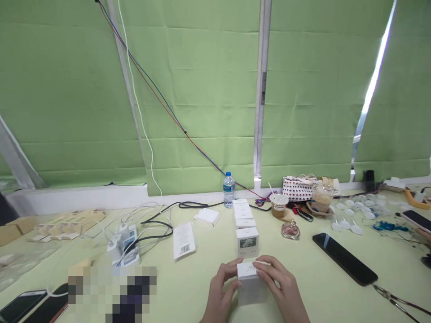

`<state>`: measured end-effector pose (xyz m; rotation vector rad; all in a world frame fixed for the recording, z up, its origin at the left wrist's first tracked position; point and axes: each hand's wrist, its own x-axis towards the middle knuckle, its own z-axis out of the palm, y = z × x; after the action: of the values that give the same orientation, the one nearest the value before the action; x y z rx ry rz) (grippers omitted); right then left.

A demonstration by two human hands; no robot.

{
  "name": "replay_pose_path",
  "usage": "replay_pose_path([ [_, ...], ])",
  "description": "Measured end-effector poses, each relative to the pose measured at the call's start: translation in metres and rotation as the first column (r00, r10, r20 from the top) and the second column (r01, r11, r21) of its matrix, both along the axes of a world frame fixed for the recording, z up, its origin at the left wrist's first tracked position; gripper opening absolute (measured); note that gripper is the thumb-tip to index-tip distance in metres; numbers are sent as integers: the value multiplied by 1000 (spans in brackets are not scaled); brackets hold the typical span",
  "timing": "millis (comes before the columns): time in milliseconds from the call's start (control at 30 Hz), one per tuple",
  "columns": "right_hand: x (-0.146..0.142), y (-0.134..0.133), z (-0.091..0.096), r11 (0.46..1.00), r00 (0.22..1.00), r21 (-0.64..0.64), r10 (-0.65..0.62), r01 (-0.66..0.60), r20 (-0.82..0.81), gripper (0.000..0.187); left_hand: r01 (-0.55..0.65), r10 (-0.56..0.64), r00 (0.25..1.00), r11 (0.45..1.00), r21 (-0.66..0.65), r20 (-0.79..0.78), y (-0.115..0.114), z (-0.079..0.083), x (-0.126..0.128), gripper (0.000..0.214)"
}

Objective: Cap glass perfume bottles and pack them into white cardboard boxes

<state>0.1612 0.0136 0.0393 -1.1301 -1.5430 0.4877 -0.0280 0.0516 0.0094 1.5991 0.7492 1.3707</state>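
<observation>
Both of my hands are around a small white box (252, 289) that stands on the pale green table at the front. My left hand (222, 285) grips its left side, thumb near the front edge and fingers at the top corner. On the right side and top rest the fingers of my right hand (281, 282). Straight behind it stands a white box with a flower picture (248, 242). Several similar white boxes (243, 211) line up in a row behind that one. The underside of the held box is hidden.
A water bottle (229, 190) and a lidded cup (279, 206) stand at the back. To the right lie a black phone (345, 259), pliers (397, 300) and several clear containers (350, 213). Leftward are a power strip (129, 251) with cables and a flat white packet (184, 241).
</observation>
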Motion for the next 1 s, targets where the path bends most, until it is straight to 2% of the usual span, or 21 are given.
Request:
replay_pose_path([
  [100, 2, -1, -3, 1000, 999, 22, 14, -15, 47, 28, 6, -6, 1000, 1000, 21, -27, 1, -1, -1, 21],
  [167, 3, -1, -6, 999, 996, 48, 15, -19, 82, 26, 26, -18, 996, 996, 80, -90, 3, -2, -4, 27],
  [300, 6, -1, -12, 990, 990, 138, -5, -15, 142, 24, 30, 21, 975, 973, 231, -219, 5, -4, -8, 19],
  [400, 6, 0, -18, 982, 985, 191, -24, -9, 169, 23, 51, 24, 967, 957, 286, -254, 5, -3, -8, 21],
  [533, 3, -1, -22, 949, 956, 312, -137, 52, 258, 30, 66, 12, 972, 943, 326, -233, 3, 1, -7, 22],
  [600, 2, -3, -21, 916, 900, 385, -259, 113, 351, 34, 78, 4, 974, 932, 354, -226, 2, 3, -7, 23],
  [700, 1, -7, -16, 876, 751, 451, -411, 170, 516, 40, 77, 8, 976, 922, 378, -219, 2, 5, -6, 24],
  [767, -1, -9, -12, 856, 665, 489, -466, 170, 583, 45, 71, 16, 975, 920, 386, -219, 3, 6, -5, 24],
  [833, -3, -10, -11, 842, 625, 510, -496, 175, 603, 48, 77, 22, 973, 908, 412, -229, 4, 6, -4, 24],
  [900, -5, -12, -11, 847, 637, 499, -489, 184, 596, 48, 93, 31, 967, 880, 466, -251, 3, 5, -5, 24],
  [1000, -8, -18, -15, 907, 739, 394, -365, 147, 566, 46, 123, 48, 957, 829, 545, -287, -3, 2, -7, 30],
])
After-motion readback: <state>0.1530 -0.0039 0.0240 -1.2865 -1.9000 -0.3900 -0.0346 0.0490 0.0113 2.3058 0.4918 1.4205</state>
